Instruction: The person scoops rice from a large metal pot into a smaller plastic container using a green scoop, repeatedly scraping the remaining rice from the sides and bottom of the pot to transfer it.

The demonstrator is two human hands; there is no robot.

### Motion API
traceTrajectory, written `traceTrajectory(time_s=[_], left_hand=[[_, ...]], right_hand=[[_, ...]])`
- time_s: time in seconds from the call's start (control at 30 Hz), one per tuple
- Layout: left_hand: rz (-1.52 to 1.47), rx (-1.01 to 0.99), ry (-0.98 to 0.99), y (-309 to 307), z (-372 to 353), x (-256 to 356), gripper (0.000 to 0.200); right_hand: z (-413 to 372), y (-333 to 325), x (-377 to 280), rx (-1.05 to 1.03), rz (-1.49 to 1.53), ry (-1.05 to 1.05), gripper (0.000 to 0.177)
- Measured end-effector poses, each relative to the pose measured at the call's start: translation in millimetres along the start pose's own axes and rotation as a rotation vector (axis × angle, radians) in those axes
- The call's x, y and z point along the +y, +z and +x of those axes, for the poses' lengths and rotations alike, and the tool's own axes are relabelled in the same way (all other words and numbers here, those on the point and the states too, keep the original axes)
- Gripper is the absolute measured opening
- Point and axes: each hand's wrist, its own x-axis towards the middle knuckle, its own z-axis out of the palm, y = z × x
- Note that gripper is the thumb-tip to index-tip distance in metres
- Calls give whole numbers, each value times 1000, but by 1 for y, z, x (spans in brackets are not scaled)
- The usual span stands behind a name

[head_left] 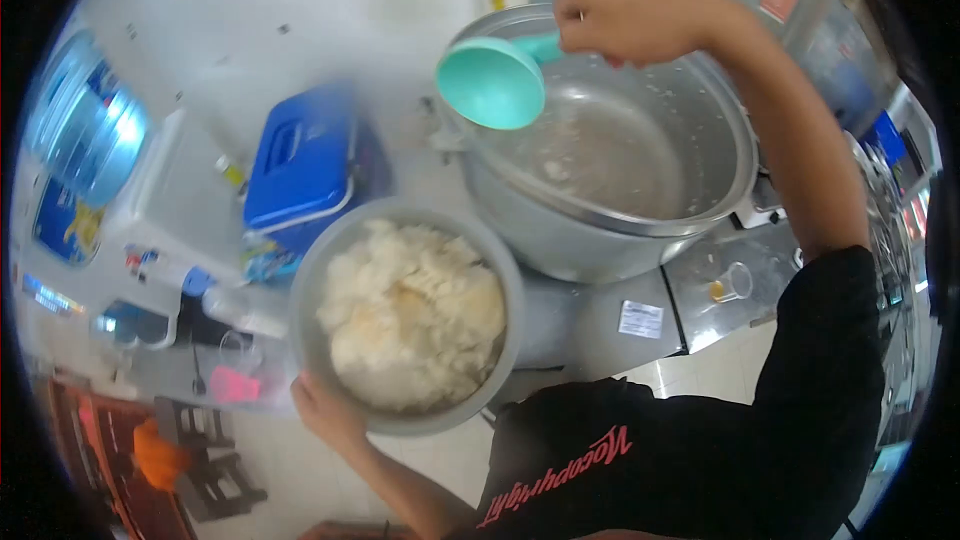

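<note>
My right hand (640,18) is closed around the handle of a teal plastic scoop (490,85), held over the left rim of a large metal pot (610,225). The scoop's bowl faces me and looks empty. Inside the pot, white grains cling to the wall and a few clumps lie on the bottom. My left hand (332,418) grips the lower left rim of a grey basin (508,340). Heaped in that basin is what looks like cooked white rice (410,310), with yellowish patches. The basin sits left of the pot, close to it.
Behind the basin stands a blue cooler box (300,155). A water dispenser with a blue bottle (95,130) is farther left, near a pink cup (235,385). On the counter lie a white paper label (641,319) and a clear cup (735,283).
</note>
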Motion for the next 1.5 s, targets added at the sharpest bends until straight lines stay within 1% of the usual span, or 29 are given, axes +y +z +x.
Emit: traceTrajectory(time_s=[0.03,0.1,0.17,0.23,0.3,0.37,0.43,0.47,0.53,0.6,0.63,0.7,0.73,0.8,0.83,0.87,0.9,0.93,1.0,1.03,1.1,1.13,1.17,1.23,1.3,1.33,1.4,1.43,1.5], left_hand=[[16,6,7,-1,-1,5,45],[-28,-19,4,0,-1,9,45],[-56,-28,2,-2,-1,12,45],[-108,-46,-54,-2,-3,15,48],[-108,12,-47,3,-3,17,48],[-99,63,-60,4,-5,9,49],[-48,100,-101,2,3,-7,53],[-26,97,-101,5,2,-6,53],[90,160,-142,1,-1,-3,56],[137,154,-161,1,-1,0,56],[163,143,-179,0,0,0,57],[205,113,-113,-6,5,-15,57],[225,85,-53,-10,9,-27,57],[288,59,-23,-13,10,-37,60],[219,89,-88,-10,8,-26,65],[152,118,-150,-7,6,-18,71],[170,115,-150,-6,5,-15,71],[196,122,-142,-4,5,-12,70],[224,120,-125,-4,10,-11,69],[193,107,-148,-6,11,-14,68],[163,90,-166,-8,13,-18,67],[156,59,-201,-9,14,-18,68],[151,31,-239,-11,15,-19,68],[200,29,-210,-9,12,-11,69],[263,57,-133,-9,10,-15,69],[266,54,-140,-9,8,-17,69],[200,63,-206,1,5,7,69],[198,58,-203,2,5,9,69],[182,55,-253,1,4,12,70]], right_hand=[[3,13,27,-95,99,151,29],[20,55,81,-261,101,331,26],[42,117,143,-451,-210,358,22],[56,172,190,-558,-454,72,19],[44,179,168,-513,-436,10,21],[40,167,136,-600,-212,-173,18],[31,163,107,-567,-60,-233,19],[41,155,107,-578,-41,-241,19],[69,146,124,-479,-29,-265,19],[98,149,153,-254,-233,-157,17],[108,155,164,-262,-217,-165,17],[121,170,180,-194,-415,-38,17],[115,176,174,-199,-404,-44,17],[95,195,151,-137,-178,-119,21],[87,189,139,-149,-168,-128,21],[77,171,125,-287,-131,-234,23],[75,164,117,-422,-90,-337,26],[81,167,116,-428,-75,-337,26],[99,168,124,-293,-118,-374,26],[111,172,130,-295,-112,-367,26],[129,180,135,5,-161,-339,22],[128,186,134,7,-157,-336,22],[128,194,131,12,-140,-402,22],[119,195,115,12,-116,-481,21],[96,187,105,-131,-134,-620,20],[86,177,104,-139,-134,-622,20],[69,161,106,-342,-205,-710,21],[67,156,110,-342,-205,-703,21],[69,151,126,-290,-140,-515,21]])
